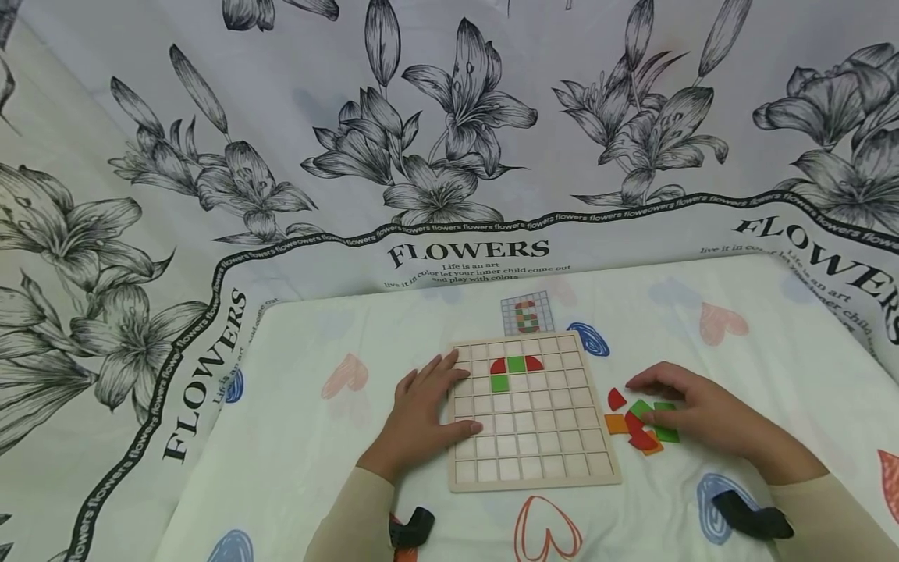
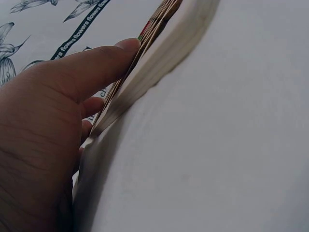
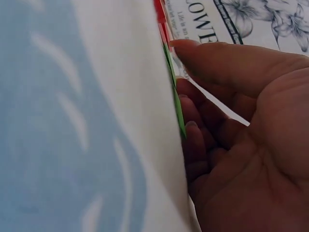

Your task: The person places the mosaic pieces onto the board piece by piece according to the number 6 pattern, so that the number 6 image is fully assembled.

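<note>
A square wooden grid board (image 1: 534, 484) lies on the cloth. In its upper rows sit a green square (image 1: 516, 364), a second green square (image 1: 499, 383) below and left, and two red rounded pieces (image 1: 499, 366). My left hand (image 1: 424, 414) rests along the board's left edge, fingers spread, thumb over the border. To the right of the board, my right hand (image 1: 709, 414) hovers low at a loose pile of red, green and orange pieces (image 1: 635, 421). Its thumb and loosely bent fingers are right at the green pieces (image 3: 177, 104) in the right wrist view.
Behind the board lies a small printed pattern card (image 1: 527, 314) showing a coloured figure on a grid. A white cloth with hearts and blue scribbles (image 1: 393, 336) covers the table. A flower-printed curtain (image 1: 463, 179) hangs at the back and left. Black straps (image 1: 751, 515) circle both wrists.
</note>
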`<state>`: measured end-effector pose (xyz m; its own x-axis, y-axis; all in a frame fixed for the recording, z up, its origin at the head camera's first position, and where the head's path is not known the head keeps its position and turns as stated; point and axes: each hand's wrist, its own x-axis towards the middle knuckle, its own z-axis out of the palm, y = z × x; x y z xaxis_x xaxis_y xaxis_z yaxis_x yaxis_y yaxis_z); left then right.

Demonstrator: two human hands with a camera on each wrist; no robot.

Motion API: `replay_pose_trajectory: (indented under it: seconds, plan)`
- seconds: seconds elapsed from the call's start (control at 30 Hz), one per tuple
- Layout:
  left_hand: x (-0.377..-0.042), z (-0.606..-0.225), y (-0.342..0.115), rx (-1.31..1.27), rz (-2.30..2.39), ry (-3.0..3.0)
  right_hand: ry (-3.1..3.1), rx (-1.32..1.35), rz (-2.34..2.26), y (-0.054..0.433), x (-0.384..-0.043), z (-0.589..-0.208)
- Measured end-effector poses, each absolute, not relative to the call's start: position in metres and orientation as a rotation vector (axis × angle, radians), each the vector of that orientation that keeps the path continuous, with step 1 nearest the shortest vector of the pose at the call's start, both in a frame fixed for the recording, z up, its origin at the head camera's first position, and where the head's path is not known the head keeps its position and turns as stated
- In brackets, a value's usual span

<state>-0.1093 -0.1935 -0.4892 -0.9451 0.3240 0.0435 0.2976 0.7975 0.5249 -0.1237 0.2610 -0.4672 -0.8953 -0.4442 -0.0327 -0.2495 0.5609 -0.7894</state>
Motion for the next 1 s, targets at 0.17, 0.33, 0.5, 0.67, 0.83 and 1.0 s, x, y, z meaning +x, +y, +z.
replay_pose_trajectory:
  seconds: [0.17, 0.33, 0.5, 0.67, 0.83, 1.0]
  plan:
    - [-0.1092, -0.4904, -0.1942, 0.510, 0.844, 2.940, 2.587, -0.626, -1.205, 0.2608, -0.1239, -0.4672]
    - [-0.1089, -0.4900, -0.1940, 0.511, 0.849, 2.941, 2.612, -0.645, -1.171, 0.2599, -0.1236, -0.4677]
    - [-0.1084, -0.4888, -0.1932, 0.508, 0.849, 2.937, 2.636, -0.616, -1.135, 0.2592, -0.1230, -0.4675]
    - [-0.1086, -0.4884, -0.1928, 0.502, 0.839, 2.935, 2.639, -0.564, -1.125, 0.2581, -0.1223, -0.4676]
    - [-0.1088, -0.4886, -0.1929, 0.499, 0.830, 2.936, 2.661, -0.506, -1.122, 0.2569, -0.1214, -0.4669]
    - [-0.1088, -0.4885, -0.1931, 0.501, 0.832, 2.933, 2.664, -0.479, -1.137, 0.2566, -0.1215, -0.4662]
